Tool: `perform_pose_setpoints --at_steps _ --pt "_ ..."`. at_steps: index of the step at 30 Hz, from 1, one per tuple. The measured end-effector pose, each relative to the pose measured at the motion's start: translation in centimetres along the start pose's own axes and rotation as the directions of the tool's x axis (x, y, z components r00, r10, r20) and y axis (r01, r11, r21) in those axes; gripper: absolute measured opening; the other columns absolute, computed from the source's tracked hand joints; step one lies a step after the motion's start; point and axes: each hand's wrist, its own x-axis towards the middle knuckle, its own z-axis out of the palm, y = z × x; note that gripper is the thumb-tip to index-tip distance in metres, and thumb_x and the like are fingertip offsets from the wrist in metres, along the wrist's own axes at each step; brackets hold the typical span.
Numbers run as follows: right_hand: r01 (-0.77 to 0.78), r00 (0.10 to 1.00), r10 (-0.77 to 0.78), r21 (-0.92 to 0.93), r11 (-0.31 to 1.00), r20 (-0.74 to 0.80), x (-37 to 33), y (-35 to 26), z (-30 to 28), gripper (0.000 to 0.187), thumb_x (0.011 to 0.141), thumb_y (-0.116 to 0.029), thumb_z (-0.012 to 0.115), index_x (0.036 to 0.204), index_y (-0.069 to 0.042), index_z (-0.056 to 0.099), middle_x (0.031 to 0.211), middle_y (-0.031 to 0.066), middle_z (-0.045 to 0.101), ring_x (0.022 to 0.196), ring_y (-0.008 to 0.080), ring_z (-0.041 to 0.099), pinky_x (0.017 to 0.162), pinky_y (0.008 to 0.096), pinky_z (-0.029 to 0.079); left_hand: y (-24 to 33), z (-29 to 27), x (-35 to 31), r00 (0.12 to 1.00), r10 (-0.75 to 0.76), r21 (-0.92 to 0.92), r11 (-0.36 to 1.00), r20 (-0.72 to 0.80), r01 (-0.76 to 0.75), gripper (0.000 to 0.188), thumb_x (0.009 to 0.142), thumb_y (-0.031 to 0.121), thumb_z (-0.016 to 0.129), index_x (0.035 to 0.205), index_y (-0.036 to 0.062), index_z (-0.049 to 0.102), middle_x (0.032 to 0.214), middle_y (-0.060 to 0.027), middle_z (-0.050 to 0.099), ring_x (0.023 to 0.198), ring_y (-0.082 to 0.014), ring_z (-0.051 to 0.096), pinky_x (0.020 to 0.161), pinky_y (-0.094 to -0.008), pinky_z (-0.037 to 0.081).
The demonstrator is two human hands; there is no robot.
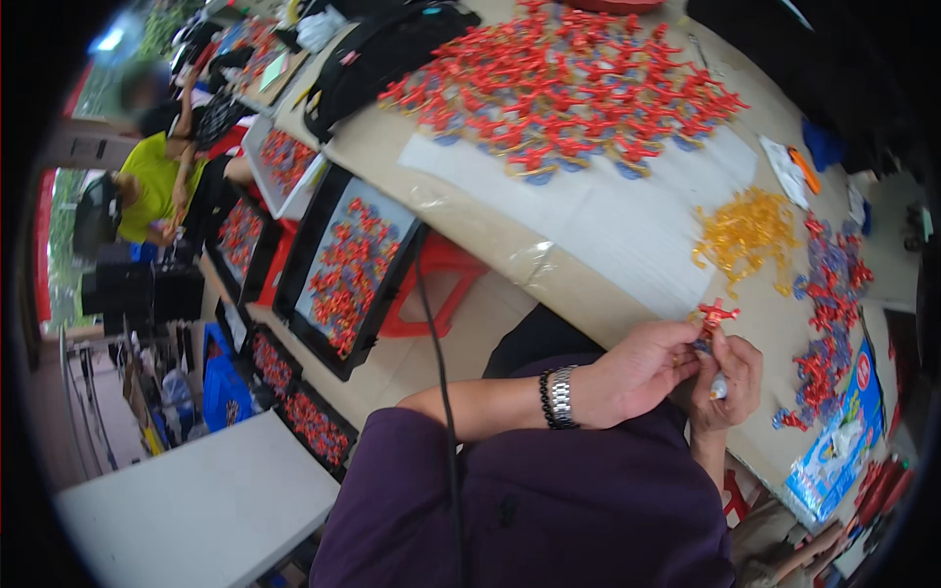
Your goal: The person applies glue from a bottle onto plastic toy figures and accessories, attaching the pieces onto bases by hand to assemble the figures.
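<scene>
My left hand point(632, 372), with a metal watch and dark beads at its wrist, is closed with its fingertips around a small red figurine point(718, 314) with a bluish base. Its red arms stick up above the fingers. My right hand point(730, 377) is closed close against it, with the thumb or a finger near the figurine. A small white tube-like thing point(718, 386) with a rounded end shows in the right hand; most of it is hidden. Just beyond the hands lies a pile of gold curled pieces point(747, 235).
Many red figurines point(578, 88) with bluish bases cover the table's far part, beside a white sheet point(588, 225). More figurines point(828, 333) lie at the right, near a blue packet point(838, 441). Black trays point(368, 348) of figurines and a red stool point(431, 294) stand left; a co-worker point(152, 196) sits beyond.
</scene>
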Motion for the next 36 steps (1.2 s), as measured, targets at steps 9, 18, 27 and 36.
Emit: perform_pose_setpoints --at_steps 9,18,27,36 --pt "0.046 0.998 -0.046 -0.010 0.999 -0.045 0.8 0.2 -0.3 0.032 0.065 0.012 0.073 0.095 0.002 0.070 0.086 0.0147 0.064 0.071 0.0255 0.065 0.061 0.0308 0.052 0.3 0.6 -0.3 0.998 -0.037 -0.017 0.999 -0.053 0.036 0.016 0.094 0.014 0.057 0.109 0.0081 0.061 0.104 0.0007 0.062 0.094 -0.0108 0.055 0.092 -0.0297 0.043" --pt "0.122 0.990 -0.122 -0.008 0.993 -0.075 0.9 1.2 -0.2 0.033 0.063 0.000 0.077 0.094 0.002 0.070 0.084 0.0127 0.066 0.063 0.0220 0.065 0.052 0.0290 0.051 0.5 1.5 -0.4 0.984 -0.011 0.071 0.997 -0.177 0.024 0.015 0.095 0.016 0.058 0.107 0.0090 0.061 0.102 0.0014 0.064 0.092 -0.0088 0.055 0.090 -0.0283 0.042" --pt "0.132 0.984 -0.119 0.096 0.987 -0.135 0.8 1.5 0.2 0.029 0.067 0.010 0.077 0.094 0.002 0.070 0.079 0.0105 0.060 0.060 0.0196 0.061 0.051 0.0274 0.049 0.7 1.6 -0.3 0.987 -0.008 0.123 0.992 -0.158 0.028 0.019 0.097 0.018 0.055 0.113 0.0072 0.060 0.110 -0.0005 0.064 0.100 -0.0113 0.055 0.093 -0.0300 0.040" --pt "0.206 0.969 -0.193 0.072 0.976 -0.157 0.1 2.0 -0.5 0.035 0.073 -0.002 0.081 0.106 -0.003 0.068 0.099 0.0132 0.060 0.064 0.0170 0.061 0.053 0.0240 0.049 0.6 1.6 -0.6 0.953 0.297 0.494 0.820 0.068 -0.290 0.028 0.099 0.016 0.053 0.121 -0.0007 0.058 0.116 -0.0079 0.063 0.108 -0.0161 0.058 0.097 -0.0328 0.043"
